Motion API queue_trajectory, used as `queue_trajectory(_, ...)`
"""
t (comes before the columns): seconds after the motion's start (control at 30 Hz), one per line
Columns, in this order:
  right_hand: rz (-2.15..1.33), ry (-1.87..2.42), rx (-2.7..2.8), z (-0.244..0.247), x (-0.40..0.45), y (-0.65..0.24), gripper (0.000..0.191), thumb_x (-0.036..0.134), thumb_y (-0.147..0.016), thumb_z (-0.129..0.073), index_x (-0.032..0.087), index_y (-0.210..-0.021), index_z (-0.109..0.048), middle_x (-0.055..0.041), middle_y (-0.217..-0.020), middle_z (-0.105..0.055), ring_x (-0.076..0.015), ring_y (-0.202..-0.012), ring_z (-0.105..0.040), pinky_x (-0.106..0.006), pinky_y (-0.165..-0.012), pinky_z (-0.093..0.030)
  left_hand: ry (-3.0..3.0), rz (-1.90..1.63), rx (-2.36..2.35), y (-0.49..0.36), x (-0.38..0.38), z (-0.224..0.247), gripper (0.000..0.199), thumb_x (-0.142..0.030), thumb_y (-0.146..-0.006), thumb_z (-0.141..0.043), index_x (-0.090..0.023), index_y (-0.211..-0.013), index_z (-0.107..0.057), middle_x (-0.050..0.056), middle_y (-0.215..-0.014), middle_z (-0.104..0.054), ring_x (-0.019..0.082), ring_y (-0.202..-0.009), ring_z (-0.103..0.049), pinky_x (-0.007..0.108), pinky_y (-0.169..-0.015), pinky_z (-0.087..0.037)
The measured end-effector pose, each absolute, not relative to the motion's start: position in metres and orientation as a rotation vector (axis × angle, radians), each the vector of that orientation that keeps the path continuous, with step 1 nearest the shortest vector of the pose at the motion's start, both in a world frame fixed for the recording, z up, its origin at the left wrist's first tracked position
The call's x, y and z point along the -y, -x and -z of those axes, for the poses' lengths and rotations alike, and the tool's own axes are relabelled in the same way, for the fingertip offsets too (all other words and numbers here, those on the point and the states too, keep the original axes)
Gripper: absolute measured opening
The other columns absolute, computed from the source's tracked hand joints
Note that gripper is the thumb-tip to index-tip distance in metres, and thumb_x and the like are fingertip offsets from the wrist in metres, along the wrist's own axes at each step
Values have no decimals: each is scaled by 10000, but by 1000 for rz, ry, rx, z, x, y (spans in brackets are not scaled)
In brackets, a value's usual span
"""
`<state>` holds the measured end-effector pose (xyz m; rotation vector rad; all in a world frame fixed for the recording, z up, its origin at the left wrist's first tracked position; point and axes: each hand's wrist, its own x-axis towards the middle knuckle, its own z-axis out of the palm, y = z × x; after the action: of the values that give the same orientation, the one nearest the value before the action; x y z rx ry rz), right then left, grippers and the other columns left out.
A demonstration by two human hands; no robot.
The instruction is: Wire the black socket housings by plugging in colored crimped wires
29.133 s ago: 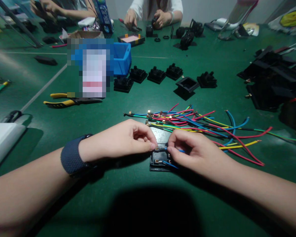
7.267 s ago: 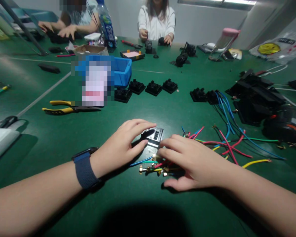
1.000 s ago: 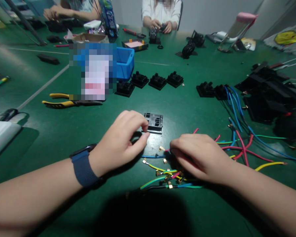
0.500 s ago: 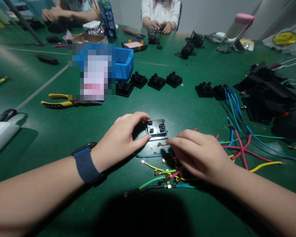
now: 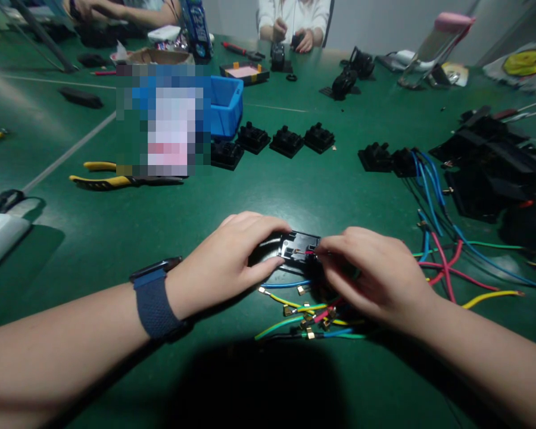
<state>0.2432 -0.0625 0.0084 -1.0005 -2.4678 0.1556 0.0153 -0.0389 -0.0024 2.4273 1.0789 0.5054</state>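
Observation:
My left hand (image 5: 239, 256) grips a flat black plastic housing (image 5: 301, 243) by its left side, thumb at the near edge and fingers at the far one. Small raised posts show inside it. My right hand (image 5: 370, 268) pinches a short red wire (image 5: 310, 252) with a metal terminal at its tip, which lies over the housing's interior. Whether the terminal touches a post I cannot tell. Just below the hands lies a loose bunch of short coloured wires with brass terminals (image 5: 311, 335). My right hand partly covers that bunch.
Yellow-handled pliers (image 5: 100, 182) lie at the left, near a blue bin (image 5: 227, 110). Several black housings (image 5: 287, 142) stand in a row beyond my hands. Red and blue wires (image 5: 444, 268) spread at right, beside black parts (image 5: 477, 190). Across the table, a person in white sleeves (image 5: 315, 24) handles parts.
My right hand has brought the red wire's terminal up from beside the housing to over its interior. The housing and my left hand sit slightly farther right, with the housing tilted.

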Motion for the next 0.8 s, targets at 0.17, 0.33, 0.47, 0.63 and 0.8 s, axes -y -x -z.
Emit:
queue_trajectory(0.17,-186,1042,2488,-11,61,-242,115,155,-845,-500,123,-918,-584,-52,-739,-597,-146,-652,-521,-256,-578,-400,-2427,-515,-1062,-16,38,2,326,-275,-842,-567,-202,-1155,-509,19,-1091,-586,170,-1014,-515,315,-908,-401)
queue_trajectory(0.33,-180,1122,2535,-23,60,-234,105,169,-836,-500,135,-877,-590,-44,-732,-560,-155,-668,-496,-269,-581,-387,-2417,-527,-1054,-15,38,0,307,-265,-825,-584,-197,-1117,-519,17,-1045,-597,180,-982,-514,327,-873,-405)
queue_trajectory(0.47,-178,1177,2560,-29,59,-222,101,170,-818,-505,141,-848,-597,-37,-720,-540,-158,-666,-482,-275,-572,-368,-2401,-545,-1055,-15,38,0,300,-274,-816,-595,-197,-1097,-523,11,-1034,-602,182,-975,-510,333,-865,-404)
queue_trajectory(0.63,1,1135,2515,-22,60,-216,89,186,-789,-519,137,-778,-593,-35,-664,-511,-169,-625,-438,-312,-568,-344,-2391,-560,-1051,-14,38,1,294,-268,-814,-597,-200,-1090,-523,8,-1048,-600,178,-984,-508,330,-877,-397)
queue_trajectory(0.8,29,1026,2457,-11,63,-222,43,156,-769,-540,136,-761,-577,-36,-638,-514,-164,-600,-432,-317,-561,-337,-2401,-525,-1050,-14,39,0,292,-276,-811,-601,-212,-1086,-525,2,-1032,-592,178,-976,-506,327,-873,-393)
